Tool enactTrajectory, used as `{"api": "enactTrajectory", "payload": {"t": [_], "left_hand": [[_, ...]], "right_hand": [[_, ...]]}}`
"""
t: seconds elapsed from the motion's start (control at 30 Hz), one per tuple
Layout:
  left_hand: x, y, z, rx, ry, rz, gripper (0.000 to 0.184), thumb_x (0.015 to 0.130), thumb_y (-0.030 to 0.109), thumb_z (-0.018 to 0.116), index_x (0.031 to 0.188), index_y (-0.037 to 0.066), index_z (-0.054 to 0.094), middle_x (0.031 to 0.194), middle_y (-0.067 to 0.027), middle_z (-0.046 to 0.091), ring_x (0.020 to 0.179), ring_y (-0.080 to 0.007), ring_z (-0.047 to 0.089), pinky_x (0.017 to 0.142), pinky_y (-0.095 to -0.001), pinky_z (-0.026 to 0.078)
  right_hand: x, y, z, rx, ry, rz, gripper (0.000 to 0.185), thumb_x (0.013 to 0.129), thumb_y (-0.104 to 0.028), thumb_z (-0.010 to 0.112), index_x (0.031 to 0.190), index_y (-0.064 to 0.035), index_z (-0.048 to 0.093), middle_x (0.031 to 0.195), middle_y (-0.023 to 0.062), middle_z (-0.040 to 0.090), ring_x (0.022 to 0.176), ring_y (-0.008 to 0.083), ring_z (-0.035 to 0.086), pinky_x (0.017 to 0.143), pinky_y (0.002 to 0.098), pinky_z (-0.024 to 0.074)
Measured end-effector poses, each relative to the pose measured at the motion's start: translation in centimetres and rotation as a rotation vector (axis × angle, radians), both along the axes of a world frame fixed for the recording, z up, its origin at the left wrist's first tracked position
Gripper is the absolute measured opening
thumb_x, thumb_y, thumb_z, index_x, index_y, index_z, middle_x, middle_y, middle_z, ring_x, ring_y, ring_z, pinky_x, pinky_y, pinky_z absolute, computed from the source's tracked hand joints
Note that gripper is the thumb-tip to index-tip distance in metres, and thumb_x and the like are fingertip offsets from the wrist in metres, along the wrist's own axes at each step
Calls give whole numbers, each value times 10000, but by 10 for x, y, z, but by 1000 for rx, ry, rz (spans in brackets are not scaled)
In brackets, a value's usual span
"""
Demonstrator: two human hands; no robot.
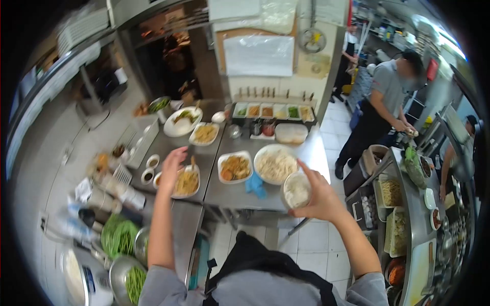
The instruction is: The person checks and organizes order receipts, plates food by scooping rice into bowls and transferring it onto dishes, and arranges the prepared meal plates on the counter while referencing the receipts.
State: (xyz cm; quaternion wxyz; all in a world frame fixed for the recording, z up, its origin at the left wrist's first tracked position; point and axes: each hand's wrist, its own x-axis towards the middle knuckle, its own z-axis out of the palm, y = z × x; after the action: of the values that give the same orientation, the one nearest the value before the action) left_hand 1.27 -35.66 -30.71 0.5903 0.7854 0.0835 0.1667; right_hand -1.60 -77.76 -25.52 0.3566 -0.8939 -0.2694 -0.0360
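Note:
My right hand (321, 199) grips the side of a small bowl of white rice (297, 190), held up in front of the steel table's near edge. Just beyond it stands a larger white bowl (276, 163) heaped with pale food, perhaps noodles or rice. My left hand (173, 166) is raised with the fingers stretched out and nothing visible in it. Below and beside that hand sits a white dish of yellowish noodles (187, 182), partly covered by the hand. A square white dish of orange-brown food (235, 167) lies between my hands, and a crumpled blue cloth (255, 186) rests beside it.
Toppings fill a row of small trays (273, 111) at the back. A noodle dish (205, 133) and an oval plate (182, 121) stand back left. Green vegetables (120, 235) are at lower left. A co-worker (388, 102) stands by the right counter.

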Motion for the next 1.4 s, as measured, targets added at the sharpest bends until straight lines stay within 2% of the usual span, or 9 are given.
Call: {"api": "enactTrajectory", "payload": {"t": [0.27,0.47,0.77,0.83,0.9,1.07,1.2,1.27,1.4], "left_hand": [[211,248,-157,126,402,186,426,900,399,435,1177,101,558,875,-129,631,574,-195,586,492,-331,499],[297,272,-200,-239,618,239,544,937,437,388,1279,13,386,876,-184,642,649,-307,659,511,-382,543],[341,237,-226,-313,536,387,493,931,388,375,915,-76,543,785,-173,648,528,-248,628,464,-374,515],[319,235,-215,-252,724,168,408,908,337,436,894,-42,587,834,-175,653,655,-264,653,580,-394,530],[303,210,-166,501,736,118,318,872,283,497,989,5,600,955,-171,641,845,-288,635,752,-398,506],[371,166,-140,580,-71,19,364,786,210,618,1122,70,588,1037,-159,599,1019,-326,542,837,-416,454],[486,110,-188,937,171,-182,894,490,354,840,1256,72,477,1193,-199,514,1109,-343,501,857,-435,448],[516,90,-194,946,412,-265,901,444,349,874,1211,63,499,1213,-140,503,1119,-324,499,867,-425,446],[510,110,-177,752,236,-127,819,483,308,860,1169,46,498,1148,-171,508,1061,-327,532,841,-417,469]], "right_hand": [[121,71,-22,-20,12,-34,1126,462,-295,831,1422,-144,264,1157,255,500,1081,425,484,940,432,406],[204,150,-27,11,133,-56,1057,474,-207,807,1395,-66,308,1230,222,498,1143,360,495,982,387,389],[326,260,-55,-37,166,-7,1006,476,-177,807,1362,-76,342,1248,176,500,1171,317,488,996,385,381],[360,291,-58,2,174,49,1001,474,-180,805,1357,-76,346,1245,171,499,1156,313,497,985,381,389],[392,320,-61,28,95,88,990,470,-171,803,1348,-75,356,1224,167,509,1118,304,519,961,376,410],[431,365,-76,49,14,20,967,463,-117,796,1337,-80,383,1194,158,527,1093,297,531,950,376,427],[410,360,-80,98,139,60,1003,445,-114,792,1348,-67,356,1193,150,531,1077,256,550,946,358,436],[403,346,-73,11,81,61,994,451,-117,781,1345,-71,350,1165,139,545,1053,259,563,942,354,440],[415,329,-65,-60,83,98,1004,452,-104,778,1353,-75,336,1176,138,534,1085,254,544,948,361,433]]}}
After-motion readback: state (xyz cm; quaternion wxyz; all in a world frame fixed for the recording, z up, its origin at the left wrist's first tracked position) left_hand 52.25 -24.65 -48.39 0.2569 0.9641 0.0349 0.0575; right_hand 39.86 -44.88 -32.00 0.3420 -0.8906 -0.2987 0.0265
